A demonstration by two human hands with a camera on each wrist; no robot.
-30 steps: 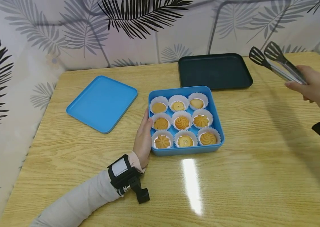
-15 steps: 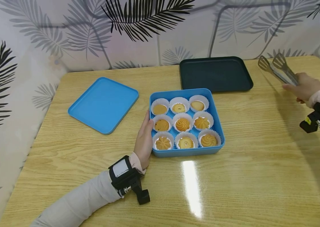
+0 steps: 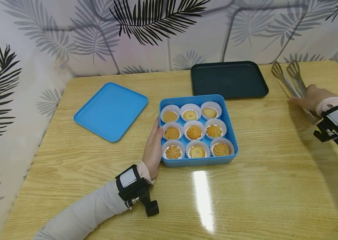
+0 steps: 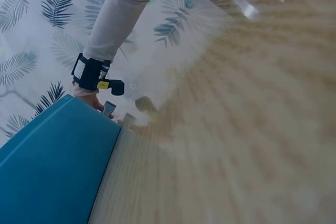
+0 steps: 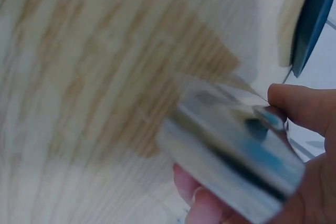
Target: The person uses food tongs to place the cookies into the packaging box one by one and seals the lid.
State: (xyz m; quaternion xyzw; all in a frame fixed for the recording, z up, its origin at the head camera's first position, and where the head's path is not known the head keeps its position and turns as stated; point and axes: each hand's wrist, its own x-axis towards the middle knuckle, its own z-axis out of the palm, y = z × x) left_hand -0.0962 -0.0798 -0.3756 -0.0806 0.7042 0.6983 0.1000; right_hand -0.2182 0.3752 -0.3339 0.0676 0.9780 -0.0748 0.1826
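A blue box (image 3: 199, 162) stands in the middle of the table in the head view, holding several cookies (image 3: 194, 132) in white paper cups. My left hand (image 3: 152, 151) rests against the box's left side with its fingers stretched along the wall. In the left wrist view only the box's outer side (image 4: 58, 156) shows at the left; the left hand is out of that frame. Far to the right, my right hand (image 3: 314, 98) grips metal tongs (image 3: 295, 74) low by the tabletop, their slotted heads spread apart. The right wrist view shows the tongs' shiny end (image 5: 236, 150) between thumb and fingers.
A dark tray (image 3: 229, 80) lies behind the box, towards the back edge of the wooden table (image 3: 262, 193). To the box's left lies a blue lid or shallow tray (image 3: 110, 111). A leaf-patterned curtain or wall covering (image 3: 145, 56) rises directly behind the table.
My right hand has lowered the tongs towards the table at the back right, and the forearm has come further into view. My left hand stays at the box.
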